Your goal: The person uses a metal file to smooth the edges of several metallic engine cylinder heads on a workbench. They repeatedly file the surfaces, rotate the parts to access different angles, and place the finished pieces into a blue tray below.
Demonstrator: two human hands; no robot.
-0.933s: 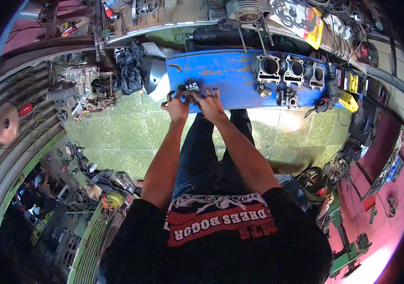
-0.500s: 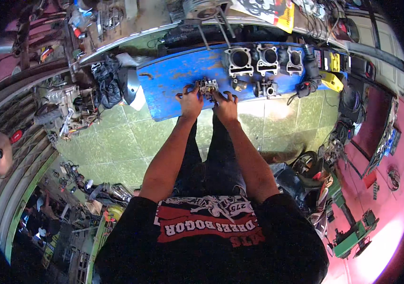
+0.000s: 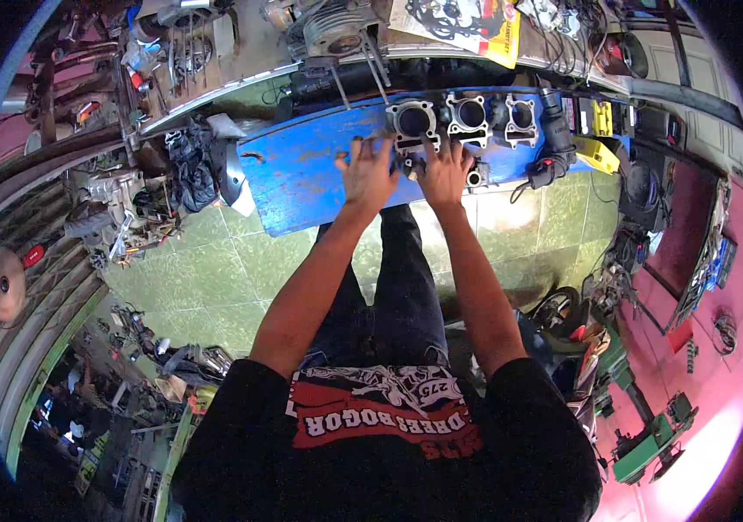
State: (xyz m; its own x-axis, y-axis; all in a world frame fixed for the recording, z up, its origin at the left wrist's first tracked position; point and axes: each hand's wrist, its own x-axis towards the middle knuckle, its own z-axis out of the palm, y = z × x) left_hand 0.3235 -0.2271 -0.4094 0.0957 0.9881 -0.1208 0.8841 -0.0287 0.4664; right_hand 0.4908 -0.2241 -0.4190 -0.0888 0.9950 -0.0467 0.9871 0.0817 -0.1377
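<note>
My left hand [image 3: 366, 177] is over the blue bench board [image 3: 302, 191], its fingers spread and pointing away from me. My right hand [image 3: 446, 178] reaches forward beside it, fingers stretched out, close to the nearest engine cylinder block [image 3: 396, 117]. Between the hands lies a small brass-coloured metal part [image 3: 412, 169]. A carburetor-like metal part [image 3: 475, 178] sits just right of my right hand, partly covered by it. Two more engine cylinder blocks [image 3: 479, 132] [image 3: 524, 136] stand farther right in a row. What lies under my fingertips is hidden.
A black cylindrical tool [image 3: 555, 130] with a cord and a yellow object [image 3: 598, 157] lie at the board's right end. Beyond it, a shelf holds a finned engine part [image 3: 329, 36] and a yellow gasket package [image 3: 506, 45]. Black plastic bags [image 3: 193, 165] hang at left.
The small metal assembly earlier between both hands no longer shows there. My hands have moved apart and forward, the right toward the cylinder blocks. The whole view has shifted slightly.
</note>
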